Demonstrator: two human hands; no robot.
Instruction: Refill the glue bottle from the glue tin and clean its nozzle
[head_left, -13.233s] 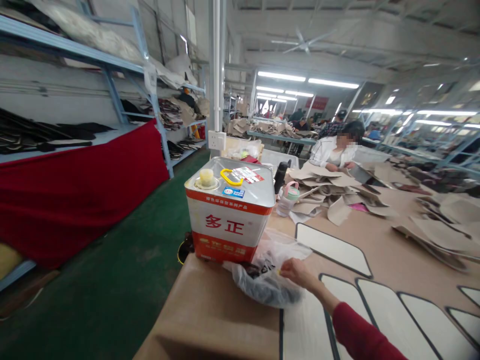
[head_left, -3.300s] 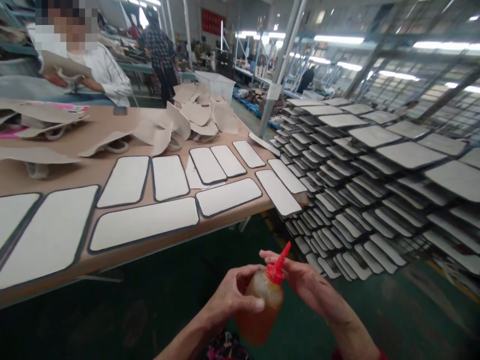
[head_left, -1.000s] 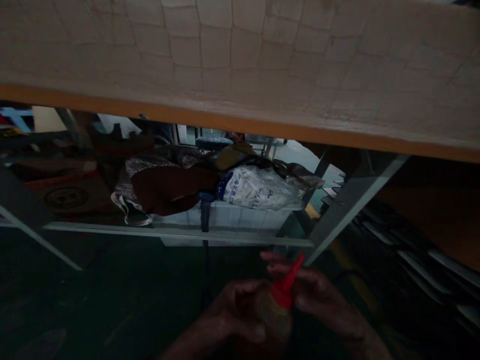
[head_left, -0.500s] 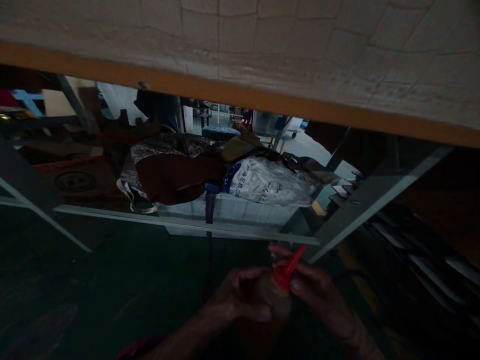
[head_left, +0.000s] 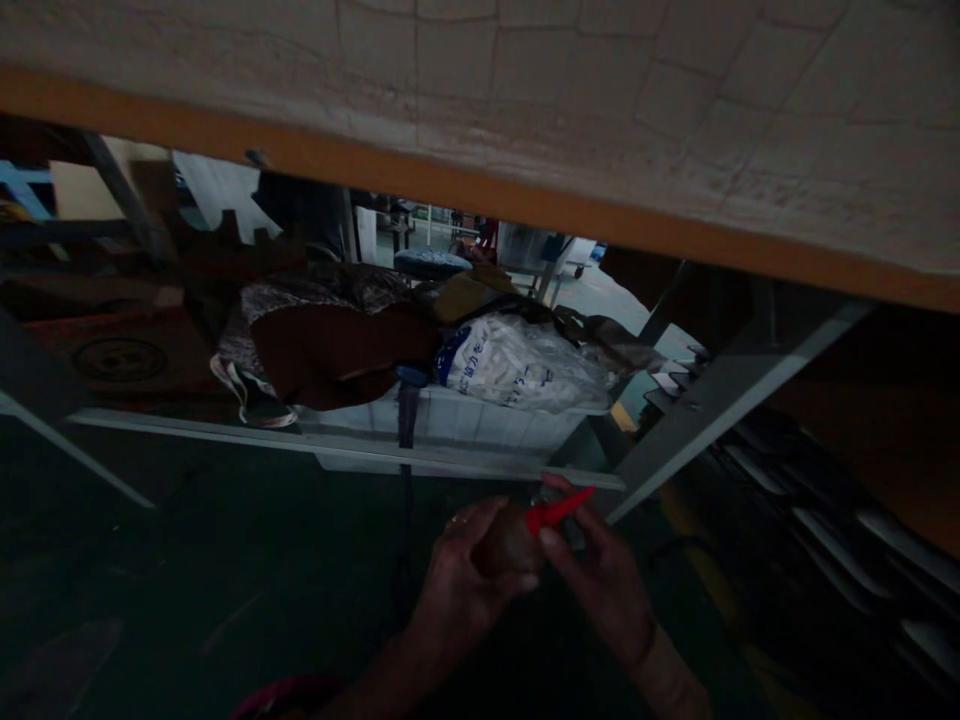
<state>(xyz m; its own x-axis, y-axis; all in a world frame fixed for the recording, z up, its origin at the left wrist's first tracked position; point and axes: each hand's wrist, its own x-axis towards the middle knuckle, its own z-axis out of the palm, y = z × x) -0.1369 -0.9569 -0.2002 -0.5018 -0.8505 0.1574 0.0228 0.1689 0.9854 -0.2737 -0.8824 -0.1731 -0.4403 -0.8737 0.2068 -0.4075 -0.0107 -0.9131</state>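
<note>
Brownish rounded bottle [head_left: 506, 545] with red conical nozzle [head_left: 560, 511]: tilted, in front of the grey metal frame [head_left: 345, 448]. Left hand [head_left: 461, 578]: grip closed around the bottle body. Right hand [head_left: 606, 575]: thumb and fingers at the nozzle; whether this grip pinches cannot be told. Behind the frame: white plastic bin [head_left: 487, 424], blue-lettered white plastic bag [head_left: 521, 368] at its top. Above: tan-covered tabletop [head_left: 525, 90], orange edge [head_left: 450, 188]

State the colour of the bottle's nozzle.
The nozzle is red, seen in the head view, the only one.
</note>
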